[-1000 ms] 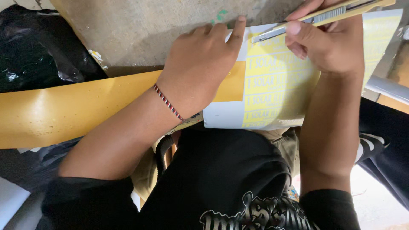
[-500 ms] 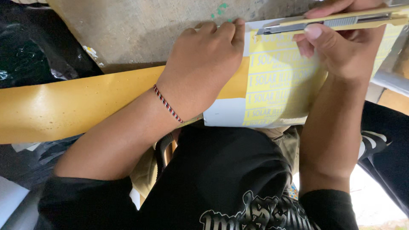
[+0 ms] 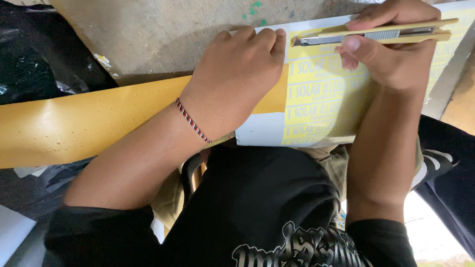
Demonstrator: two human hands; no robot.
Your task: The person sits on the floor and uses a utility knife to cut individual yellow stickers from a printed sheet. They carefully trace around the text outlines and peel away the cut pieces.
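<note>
Yellow sticker sheet [image 3: 321, 106], one, under left hand [image 3: 237, 79]; right hand [image 3: 396, 59] grips one knife [image 3: 371, 35].

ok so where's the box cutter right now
In the head view the yellow box cutter is at the upper right, held in the right hand over the yellow printed sheet, its blade tip near the left hand.

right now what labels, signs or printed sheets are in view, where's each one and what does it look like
Label sheet: flat on the yellow board, under the left hand and the utility knife held by the right hand; rectangular, white with rows of pale yellow strips.
Shirt print: bottom edge, white design on black.
</note>
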